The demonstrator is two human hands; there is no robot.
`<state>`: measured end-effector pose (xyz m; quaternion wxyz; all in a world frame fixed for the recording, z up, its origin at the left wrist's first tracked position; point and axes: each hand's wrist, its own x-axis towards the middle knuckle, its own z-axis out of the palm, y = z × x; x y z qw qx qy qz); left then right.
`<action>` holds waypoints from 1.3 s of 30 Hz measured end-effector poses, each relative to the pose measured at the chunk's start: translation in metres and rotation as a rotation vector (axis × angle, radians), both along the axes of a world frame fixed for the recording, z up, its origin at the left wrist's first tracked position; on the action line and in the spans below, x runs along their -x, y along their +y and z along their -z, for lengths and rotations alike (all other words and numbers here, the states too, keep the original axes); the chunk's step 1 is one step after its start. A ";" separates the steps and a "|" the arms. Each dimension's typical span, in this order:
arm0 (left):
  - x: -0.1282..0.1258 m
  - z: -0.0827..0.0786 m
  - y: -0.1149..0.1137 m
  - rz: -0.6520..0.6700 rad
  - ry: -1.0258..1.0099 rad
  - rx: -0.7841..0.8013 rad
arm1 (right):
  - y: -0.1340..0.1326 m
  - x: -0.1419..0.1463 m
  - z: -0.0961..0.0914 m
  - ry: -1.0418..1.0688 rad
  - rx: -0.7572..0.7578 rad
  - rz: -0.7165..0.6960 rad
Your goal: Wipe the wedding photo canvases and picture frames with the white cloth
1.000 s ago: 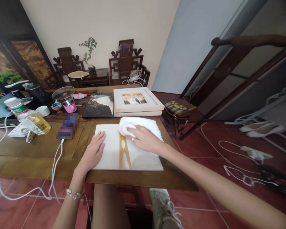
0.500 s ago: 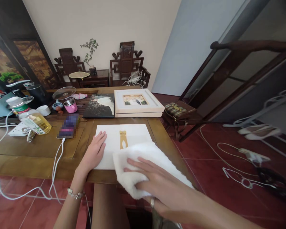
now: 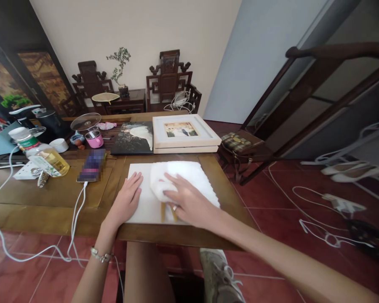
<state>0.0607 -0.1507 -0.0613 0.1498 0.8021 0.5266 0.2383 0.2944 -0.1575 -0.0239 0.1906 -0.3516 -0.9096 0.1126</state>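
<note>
My left hand lies flat with fingers stretched on the left edge of a white board, which rests at the table's front edge. A fluffy white towel covers much of the board's right and upper part. My right hand grips the towel's bunched near side and presses it down on the board. From under the towel show the lower legs of a tan animal figure on the board; its upper part is hidden.
Behind the board stand stacked white picture frames and a dark picture. Left on the wooden table are a phone on a white cable, a pink cup and an oil bottle. A bag sits on a chair at right.
My right hand has moved the towel forward and left, from the board's near right corner onto its middle, now covering the figure's upper part. My left hand stays in place.
</note>
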 end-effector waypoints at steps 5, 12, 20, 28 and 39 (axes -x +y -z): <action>0.000 0.001 0.000 -0.002 0.014 -0.009 | -0.057 -0.006 -0.002 -0.053 0.084 -0.108; 0.000 0.002 0.001 0.006 0.021 -0.016 | -0.047 -0.007 -0.007 -0.027 0.092 -0.110; 0.003 0.003 0.002 0.022 -0.002 -0.024 | 0.041 0.023 -0.010 -0.180 0.019 0.019; 0.003 0.004 0.002 0.027 -0.008 -0.017 | -0.017 0.012 -0.023 -0.199 0.064 -0.110; 0.003 0.003 0.002 0.026 -0.013 -0.010 | -0.009 0.027 -0.026 -0.239 0.083 -0.074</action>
